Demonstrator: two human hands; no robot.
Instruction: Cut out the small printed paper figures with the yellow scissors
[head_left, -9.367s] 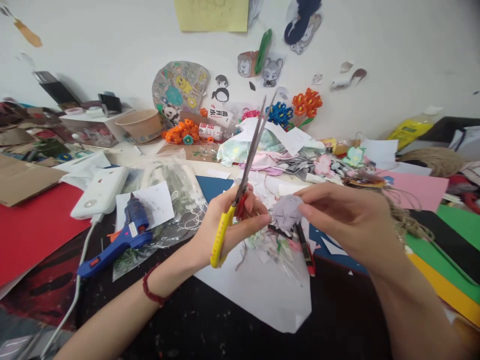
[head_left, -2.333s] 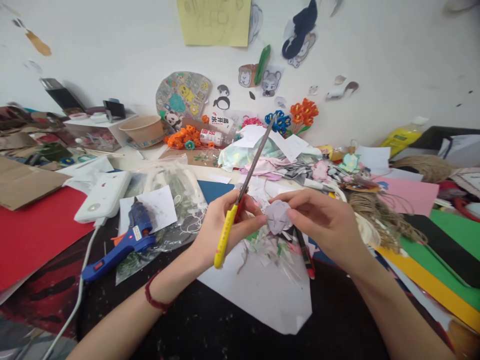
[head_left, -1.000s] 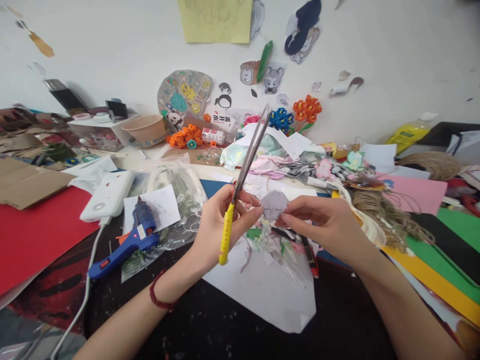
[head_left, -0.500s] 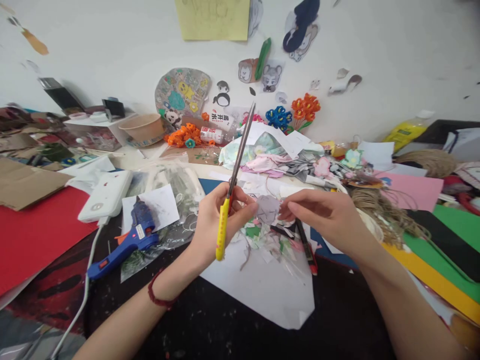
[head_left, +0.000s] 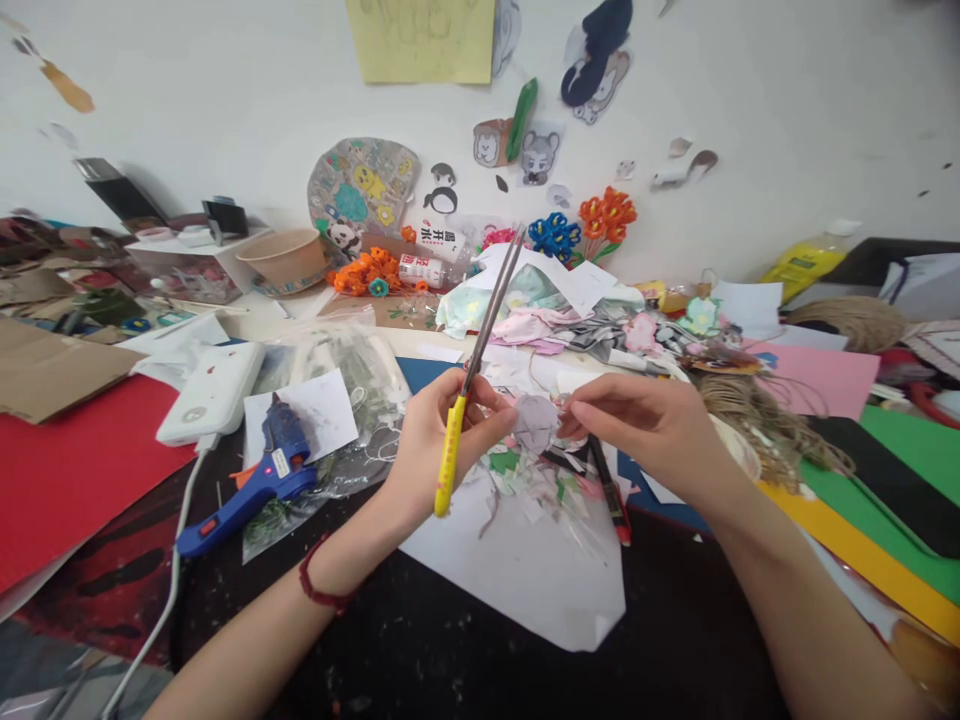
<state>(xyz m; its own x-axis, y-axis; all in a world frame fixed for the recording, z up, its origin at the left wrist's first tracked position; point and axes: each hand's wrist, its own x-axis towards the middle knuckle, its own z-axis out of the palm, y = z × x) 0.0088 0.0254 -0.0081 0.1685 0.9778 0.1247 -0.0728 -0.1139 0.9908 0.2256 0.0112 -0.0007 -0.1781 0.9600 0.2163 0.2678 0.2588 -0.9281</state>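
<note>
My left hand point(head_left: 442, 425) is closed, pinching a small roundish piece of grey-white paper point(head_left: 536, 425) with dark lines on it. Also held in that hand is a pair of scissors point(head_left: 484, 345), yellow handle low and metal blades tilted up and away. At the paper's right edge is my right hand point(head_left: 649, 425), its thumb and fingers drawn together in a pinch; their exact contact is partly hidden. Below the hands, paper scraps point(head_left: 525, 480) in several colours lie on a white sheet point(head_left: 525, 580). A black and red pen-like tool point(head_left: 611, 490) lies beside the scraps.
A blue glue gun point(head_left: 281, 460) rests on white paper at left, near a white power bank point(head_left: 211, 392) with a cable. Behind are fabric pieces point(head_left: 532, 325) and orange flowers point(head_left: 367, 272). Twine point(head_left: 765, 425) and coloured sheets point(head_left: 885, 475) lie at right.
The scissor blades have tipped slightly to the right and lower. Both hands stay almost in place around the paper piece; the whole view has shifted a little.
</note>
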